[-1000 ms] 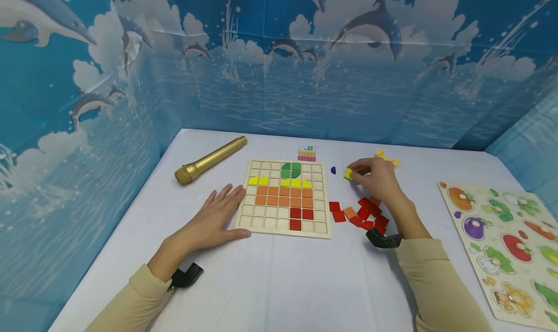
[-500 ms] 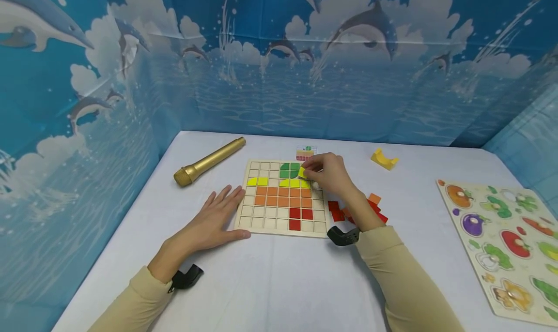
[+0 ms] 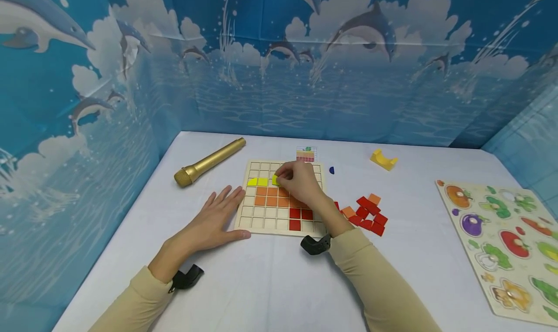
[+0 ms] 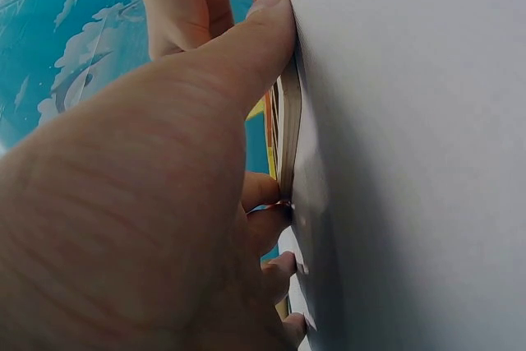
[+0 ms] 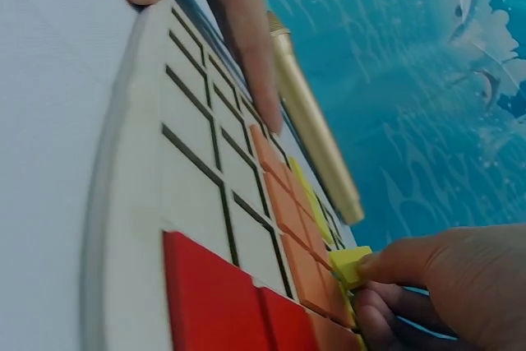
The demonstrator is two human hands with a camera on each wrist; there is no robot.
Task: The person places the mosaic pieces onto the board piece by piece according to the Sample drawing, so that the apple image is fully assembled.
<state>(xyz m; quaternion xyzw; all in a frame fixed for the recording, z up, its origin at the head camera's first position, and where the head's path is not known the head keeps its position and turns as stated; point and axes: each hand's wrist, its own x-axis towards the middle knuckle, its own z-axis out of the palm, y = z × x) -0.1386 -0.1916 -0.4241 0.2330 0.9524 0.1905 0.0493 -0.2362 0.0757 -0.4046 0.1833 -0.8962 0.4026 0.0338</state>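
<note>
My right hand (image 3: 302, 183) is over the upper middle of a wooden grid board (image 3: 258, 223), pinching a yellow tile (image 5: 351, 265) between thumb and fingers. The tile is right at the row just above the orange tiles (image 3: 267, 195). Further left in that row lie two yellow tiles (image 3: 257, 181). Red tiles (image 3: 301, 214) fill several cells lower right. Part of the board's top right is hidden behind the right hand. My left hand (image 3: 213, 216) lies with fingers spread at the board's left edge, its thumb by the lower left corner.
Loose red and orange tiles (image 3: 364, 211) are scattered right of the board. Behind it are a small pattern card (image 3: 306, 154) and a dark blue half-round piece (image 3: 332, 170). A gold microphone (image 3: 209, 162), a yellow curved stand (image 3: 383, 159) and a vegetable puzzle board (image 3: 501, 245) surround them.
My right hand has carried the yellow tile left from beside the loose pieces, across the board's right side, to the upper middle cells. The left hand has stayed in place.
</note>
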